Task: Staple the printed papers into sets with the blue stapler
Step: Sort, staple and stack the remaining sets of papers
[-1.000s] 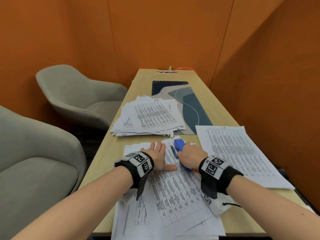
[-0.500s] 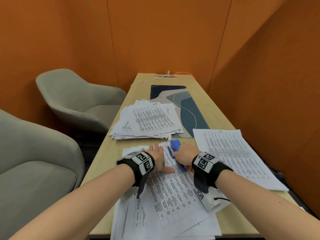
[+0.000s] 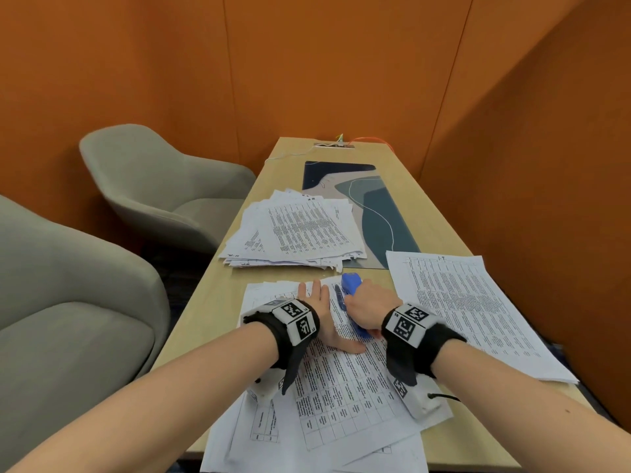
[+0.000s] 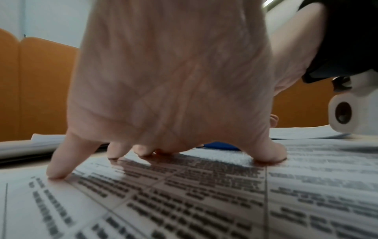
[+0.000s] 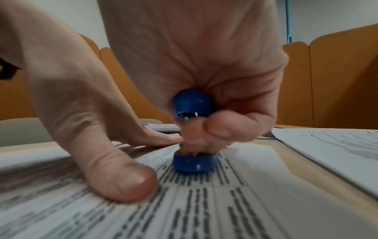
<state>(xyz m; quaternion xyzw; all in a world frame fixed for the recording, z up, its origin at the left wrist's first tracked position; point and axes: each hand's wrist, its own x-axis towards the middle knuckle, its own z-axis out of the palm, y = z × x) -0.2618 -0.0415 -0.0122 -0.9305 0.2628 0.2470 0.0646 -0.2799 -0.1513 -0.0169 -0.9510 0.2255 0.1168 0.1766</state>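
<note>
Lighting: even, fairly bright, apparently from overhead; soft shadows under the left hand (image 4: 169, 80) and right hand (image 5: 184, 64). No strong glare on the surface (image 3: 440, 230). Head view: sharp at centre, wide-angle bending toward the edges. Wrist views: heavy close-range blur on skin and printed papers (image 4: 204, 202); text illegible; edges stretched.

The desk (image 3: 440, 230) was viewed from above by the head camera, faced forward and down. The printed sheets (image 4: 184, 202) were skimmed at very close range from each wrist. The blue stapler (image 5: 193, 105) was shared by all three views.
</note>
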